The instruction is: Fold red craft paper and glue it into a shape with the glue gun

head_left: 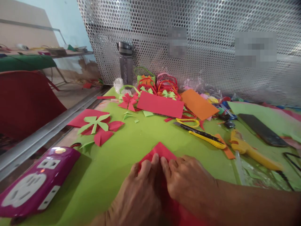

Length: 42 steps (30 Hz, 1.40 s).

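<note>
A red sheet (pixel 160 148) lies on the light green table surface (pixel 113 160) at the bottom centre, one pointed corner facing away from me. My left hand (pixel 143 188) presses on its left side with bent fingers. From the right, my right hand (pixel 185 179) bears on the same sheet, its fingers curled and its thumb near my left fingertips. Both hands hide much of the sheet. Beyond it are a yellow box cutter (pixel 202 135), a red paper rectangle (pixel 160 104) and an orange sheet (pixel 199 104).
A purple power strip (pixel 39 179) is at the left, below red and green paper flowers (pixel 96 124). Small paper bags (pixel 167 84) and a bottle (pixel 126 64) stand by the perforated metal panel (pixel 150 37). A yellow glue gun (pixel 254 153) and a phone (pixel 262 129) lie right.
</note>
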Tool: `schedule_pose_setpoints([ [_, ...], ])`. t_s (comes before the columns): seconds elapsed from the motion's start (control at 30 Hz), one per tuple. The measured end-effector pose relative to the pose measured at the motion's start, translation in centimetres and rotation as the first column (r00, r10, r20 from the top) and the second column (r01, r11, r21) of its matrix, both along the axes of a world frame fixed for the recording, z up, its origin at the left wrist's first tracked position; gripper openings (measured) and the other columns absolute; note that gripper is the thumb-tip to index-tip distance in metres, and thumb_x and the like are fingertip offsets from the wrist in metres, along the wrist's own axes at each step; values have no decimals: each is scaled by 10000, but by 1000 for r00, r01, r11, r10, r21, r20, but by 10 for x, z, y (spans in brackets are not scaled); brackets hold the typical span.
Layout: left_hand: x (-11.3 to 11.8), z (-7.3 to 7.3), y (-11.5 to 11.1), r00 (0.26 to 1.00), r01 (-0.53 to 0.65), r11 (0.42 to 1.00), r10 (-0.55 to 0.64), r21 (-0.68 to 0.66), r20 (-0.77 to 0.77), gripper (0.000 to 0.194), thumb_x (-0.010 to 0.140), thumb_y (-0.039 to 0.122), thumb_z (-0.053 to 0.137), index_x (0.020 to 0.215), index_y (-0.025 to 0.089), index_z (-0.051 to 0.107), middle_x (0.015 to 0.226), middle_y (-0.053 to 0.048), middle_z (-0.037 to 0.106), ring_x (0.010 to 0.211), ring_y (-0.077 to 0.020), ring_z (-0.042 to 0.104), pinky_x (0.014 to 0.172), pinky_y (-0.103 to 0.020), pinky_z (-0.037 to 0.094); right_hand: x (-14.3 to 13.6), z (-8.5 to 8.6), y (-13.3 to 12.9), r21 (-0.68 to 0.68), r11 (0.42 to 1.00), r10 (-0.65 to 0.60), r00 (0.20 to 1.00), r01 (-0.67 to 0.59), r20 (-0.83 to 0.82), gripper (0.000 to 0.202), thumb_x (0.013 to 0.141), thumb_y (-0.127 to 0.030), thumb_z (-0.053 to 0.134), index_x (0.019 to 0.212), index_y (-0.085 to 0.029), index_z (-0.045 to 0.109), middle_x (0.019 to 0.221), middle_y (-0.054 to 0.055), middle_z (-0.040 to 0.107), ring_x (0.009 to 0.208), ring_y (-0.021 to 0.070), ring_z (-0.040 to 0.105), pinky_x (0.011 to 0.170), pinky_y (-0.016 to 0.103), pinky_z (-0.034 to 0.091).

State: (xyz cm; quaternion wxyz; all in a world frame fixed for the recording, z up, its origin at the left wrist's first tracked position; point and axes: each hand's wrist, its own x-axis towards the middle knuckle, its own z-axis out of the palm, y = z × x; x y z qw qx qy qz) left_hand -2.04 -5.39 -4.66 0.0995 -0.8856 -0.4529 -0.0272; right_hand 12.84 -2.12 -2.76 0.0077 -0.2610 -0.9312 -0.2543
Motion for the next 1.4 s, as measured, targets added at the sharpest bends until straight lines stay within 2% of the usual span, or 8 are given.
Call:
schedule_pose_setpoints([
  [0.13, 0, -2, 0, 1000, 8, 1000, -7, 29, -17, 386, 897, 347, 407, 1197, 168, 571, 1205, -109, 585, 976, -233, 527, 747, -333, 403, 0, 0, 1, -20, 1000, 2, 1000, -2, -5, 353, 603, 8, 563, 944, -69, 614, 629, 69, 637, 489, 146, 503, 416, 268, 320],
  [0.3, 1, 3, 2, 999, 15, 998, -17, -54, -35, 380, 894, 304, 401, 1213, 174, 559, 1210, -110, 585, 979, -231, 534, 737, -334, 413, -1, -1, 2, -49, 999, 0, 1000, 0, 4, 301, 641, -20, 578, 936, -69, 611, 630, 67, 630, 500, 148, 508, 419, 271, 318],
  [0.57, 1, 6, 1, 999, 15, 997, -17, -73, -37, 385, 888, 283, 404, 1217, 152, 553, 1232, -122, 570, 1060, -249, 515, 752, -339, 427, -1, 0, 2, -63, 998, 7, 999, -4, 36, 288, 607, -4, 575, 881, -81, 619, 621, 63, 620, 495, 146, 486, 415, 275, 298],
  [0.77, 2, 1, 0, 1000, 0, 998, -2, -67, -24, 437, 879, 289, 415, 1277, 123, 489, 1248, -140, 554, 1104, -262, 491, 794, -354, 419, -2, 1, 3, -73, 997, -7, 999, 10, 39, 290, 602, -15, 577, 880, -90, 614, 623, 63, 621, 493, 143, 477, 415, 275, 292],
  [0.93, 1, -3, 0, 1000, 4, 998, -4, -56, 2, 455, 884, 314, 426, 1300, 133, 464, 1252, -136, 550, 1120, -258, 472, 826, -358, 408, 0, 0, 3, -122, 993, 20, 997, -10, 80, 229, 666, -63, 577, 892, -81, 609, 646, 86, 633, 503, 145, 496, 410, 267, 292],
  [1.03, 1, -3, 0, 1000, 14, 998, -15, -54, -11, 440, 892, 316, 416, 1292, 143, 475, 1256, -131, 547, 1140, -256, 456, 833, -357, 405, -1, -1, 4, -104, 994, 27, 998, -20, 65, 218, 698, -78, 575, 913, -67, 611, 620, 77, 620, 499, 152, 503, 408, 270, 303],
  [1.2, 2, 1, 0, 1000, -4, 997, 2, -79, -22, 444, 890, 276, 382, 1298, 120, 461, 1249, -142, 550, 1103, -264, 496, 819, -360, 428, -3, 0, 3, -85, 996, 10, 999, -6, 50, 246, 669, -77, 588, 912, -68, 624, 609, 72, 617, 481, 149, 490, 397, 273, 305],
  [1.4, 2, -4, 0, 1000, 7, 999, -7, -53, -3, 462, 889, 297, 395, 1307, 106, 449, 1269, -169, 528, 1118, -275, 489, 844, -379, 429, -3, 0, 3, -68, 998, 22, 998, -18, 52, 246, 655, -73, 583, 897, -69, 624, 598, 72, 612, 481, 149, 477, 393, 272, 289],
])
